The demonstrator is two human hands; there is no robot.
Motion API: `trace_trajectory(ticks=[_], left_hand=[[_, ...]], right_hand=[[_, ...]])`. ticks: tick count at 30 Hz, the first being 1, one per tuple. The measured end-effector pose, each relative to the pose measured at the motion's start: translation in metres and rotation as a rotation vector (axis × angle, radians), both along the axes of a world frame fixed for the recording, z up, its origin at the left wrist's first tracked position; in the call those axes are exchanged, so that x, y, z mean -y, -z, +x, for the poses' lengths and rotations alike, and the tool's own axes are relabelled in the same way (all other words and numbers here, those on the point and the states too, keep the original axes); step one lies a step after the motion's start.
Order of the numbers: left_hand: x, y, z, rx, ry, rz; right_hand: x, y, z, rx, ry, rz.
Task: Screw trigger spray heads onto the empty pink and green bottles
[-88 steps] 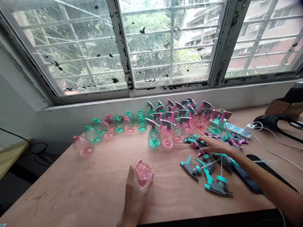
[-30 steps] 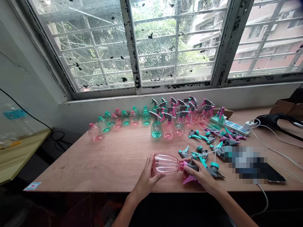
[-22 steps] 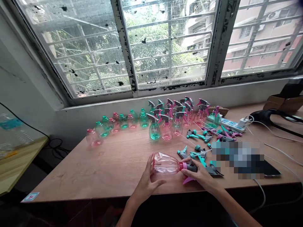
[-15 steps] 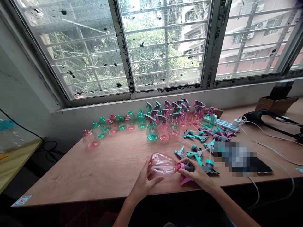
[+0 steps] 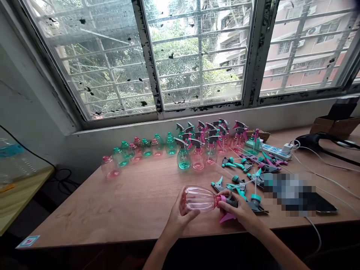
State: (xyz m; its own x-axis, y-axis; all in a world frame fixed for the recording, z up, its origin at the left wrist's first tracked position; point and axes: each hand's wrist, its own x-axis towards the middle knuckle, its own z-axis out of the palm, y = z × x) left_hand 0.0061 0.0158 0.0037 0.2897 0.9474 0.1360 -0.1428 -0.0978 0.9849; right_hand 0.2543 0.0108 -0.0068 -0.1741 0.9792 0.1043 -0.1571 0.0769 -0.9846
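A clear pink spray bottle (image 5: 200, 198) lies sideways between my two hands, just above the front of the table. My left hand (image 5: 181, 213) is wrapped round the bottle's base. At the neck, my right hand (image 5: 239, 210) grips the pink-and-grey spray head (image 5: 231, 201), its pink trigger (image 5: 227, 217) pointing down. The head sits against the bottle's mouth; whether it is fully tight I cannot tell. Loose teal-and-grey spray heads (image 5: 237, 186) lie just beyond my right hand, and one stands on its cap (image 5: 255, 200) beside it.
Behind, assembled spray bottles (image 5: 197, 159) stand grouped near the wall. Left of them is a row of headless green and pink bottles (image 5: 111, 168). To the right are a white power strip (image 5: 277, 151), cables, a phone (image 5: 323, 202) and a black strap-like object (image 5: 312, 141).
The view has shifted slightly, so everything sits a little further right. Both hands keep hold of the pink bottle and its spray head, with the grip nearly the same.
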Motion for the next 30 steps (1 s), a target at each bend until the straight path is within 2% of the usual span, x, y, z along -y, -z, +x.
trace_trajectory(ticks=[5,9,12,17,21,25,30], left_hand=[[0.003,0.005,-0.003,-0.023,0.026,0.043],[0.006,0.010,0.000,-0.116,-0.067,0.089],[0.008,0.008,0.002,-0.174,-0.048,0.089],[0.012,-0.001,0.000,-0.095,-0.004,0.037],[0.013,0.003,-0.002,-0.119,-0.024,0.056],[0.013,0.005,-0.002,-0.142,-0.023,0.080],[0.015,-0.003,0.000,-0.078,-0.013,0.064]], right_hand=[[-0.003,0.001,0.001,-0.089,-0.018,-0.007],[-0.004,0.006,0.003,-0.043,-0.033,0.019],[-0.003,0.008,0.004,0.002,-0.034,0.039],[-0.005,0.007,0.004,-0.045,-0.041,0.020],[-0.006,0.007,0.003,-0.083,-0.045,0.008],[-0.006,0.007,0.004,-0.023,-0.023,0.015],[-0.004,0.008,0.004,0.045,-0.007,0.047]])
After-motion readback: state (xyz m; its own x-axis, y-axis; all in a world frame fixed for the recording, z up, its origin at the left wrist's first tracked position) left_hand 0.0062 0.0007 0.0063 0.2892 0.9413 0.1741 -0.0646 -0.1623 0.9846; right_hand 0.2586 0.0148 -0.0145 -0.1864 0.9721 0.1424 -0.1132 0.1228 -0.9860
